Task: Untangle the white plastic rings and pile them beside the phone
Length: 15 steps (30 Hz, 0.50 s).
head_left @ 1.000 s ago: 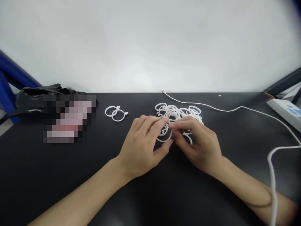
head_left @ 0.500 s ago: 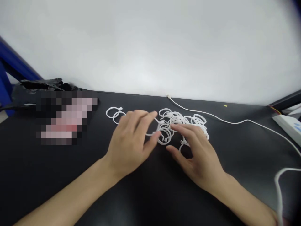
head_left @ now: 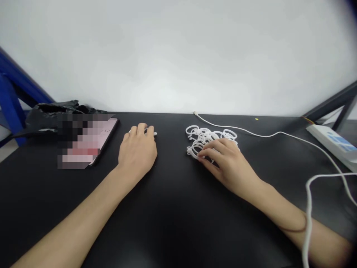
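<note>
My left hand (head_left: pixel 137 149) is lowered at the left of the table, fingers curled down over white rings. A white ring's end (head_left: pixel 155 133) sticks out beside its index finger; the thumb and most of what lies beneath are hidden. My right hand (head_left: pixel 230 160) reaches into a tangled pile of white rings (head_left: pixel 205 134). At the pile's front edge, its thumb and fingertips come together on a white ring (head_left: pixel 194 153). Part of the pile is covered by this hand. The rings look thin, with small knobs or hooked ends.
A phone (head_left: pixel 107 136), partly blurred out, lies left of my left hand, with a crumpled black bag (head_left: pixel 41 117) behind it. A white cable (head_left: pixel 245 131) runs across the right side of the black table (head_left: pixel 167 216). One cable loop (head_left: pixel 308 208) passes over my right forearm. A white box (head_left: pixel 331 143) stands at the right.
My left hand has moved left, away from the pile, carrying a white ring to the separate rings there. My right hand's thumb and fingers have closed at the pile's front edge.
</note>
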Available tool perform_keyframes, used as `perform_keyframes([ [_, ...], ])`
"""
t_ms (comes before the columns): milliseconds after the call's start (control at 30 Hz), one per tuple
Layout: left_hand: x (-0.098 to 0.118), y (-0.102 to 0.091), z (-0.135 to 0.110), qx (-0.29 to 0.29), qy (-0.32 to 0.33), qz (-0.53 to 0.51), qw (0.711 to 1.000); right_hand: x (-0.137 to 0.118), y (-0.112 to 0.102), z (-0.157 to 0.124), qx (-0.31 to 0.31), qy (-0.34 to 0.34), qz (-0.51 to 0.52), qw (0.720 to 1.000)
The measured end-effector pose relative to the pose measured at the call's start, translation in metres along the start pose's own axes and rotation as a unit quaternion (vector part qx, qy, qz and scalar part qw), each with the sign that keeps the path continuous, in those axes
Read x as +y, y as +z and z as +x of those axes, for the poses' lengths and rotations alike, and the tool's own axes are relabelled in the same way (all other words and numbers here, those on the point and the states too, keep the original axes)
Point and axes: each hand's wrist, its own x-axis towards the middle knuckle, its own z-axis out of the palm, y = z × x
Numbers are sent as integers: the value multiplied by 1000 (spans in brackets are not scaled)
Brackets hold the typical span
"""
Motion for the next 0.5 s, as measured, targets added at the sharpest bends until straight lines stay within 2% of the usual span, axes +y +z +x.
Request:
perform_keyframes([
  [100, -2, 5, 1, 42, 11, -10, 999, 2, -4, -1, 6, 8, 27, 1000],
  [167, -1, 5, 2, 106, 35, -37, 993, 1, -6, 0, 40, 9, 50, 998],
  [233, 4, 0, 0, 155, 86, -96, 979, -4, -8, 0, 87, 12, 75, 993],
  [300, 16, -10, -7, 155, 152, -191, 957, -11, -9, 0, 124, 19, 107, 986],
  [367, 31, -21, -19, 125, 196, -304, 924, -19, -8, -2, 136, 11, 158, 978],
  [500, 56, -33, -39, 88, 216, -451, 861, -29, -3, -8, 106, -35, 229, 967],
])
